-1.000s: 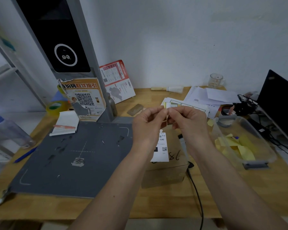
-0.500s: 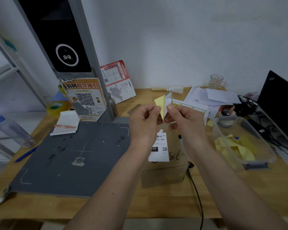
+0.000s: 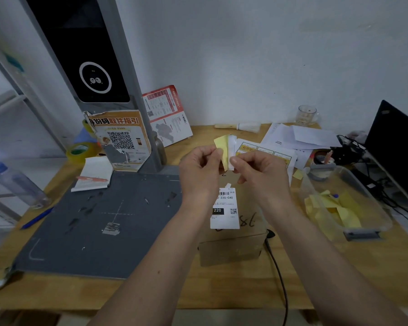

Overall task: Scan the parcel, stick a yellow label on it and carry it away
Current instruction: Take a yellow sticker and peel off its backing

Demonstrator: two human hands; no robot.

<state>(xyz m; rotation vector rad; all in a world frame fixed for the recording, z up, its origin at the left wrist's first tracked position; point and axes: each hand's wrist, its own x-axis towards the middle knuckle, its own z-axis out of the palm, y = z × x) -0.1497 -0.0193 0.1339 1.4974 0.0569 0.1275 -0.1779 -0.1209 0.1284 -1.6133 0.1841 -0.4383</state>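
Your left hand pinches the small yellow paper label while your right hand pinches its white backing strip, above the brown cardboard parcel.

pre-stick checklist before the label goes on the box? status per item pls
1. Yellow paper label peeled from its white backing strip: not ok, the two are parted at the top but both pinched low down.
2. Left hand grips the yellow side: ok.
3. Right hand grips the backing: ok.
4. Brown cardboard parcel within reach, directly below the hands on the wooden desk: ok.
5. Bare cardboard for the label beside the white shipping label: ok, some shows to its right around the handwritten digits.
6. Parcel already scanned: cannot tell; it sits off the grey scanner mat.
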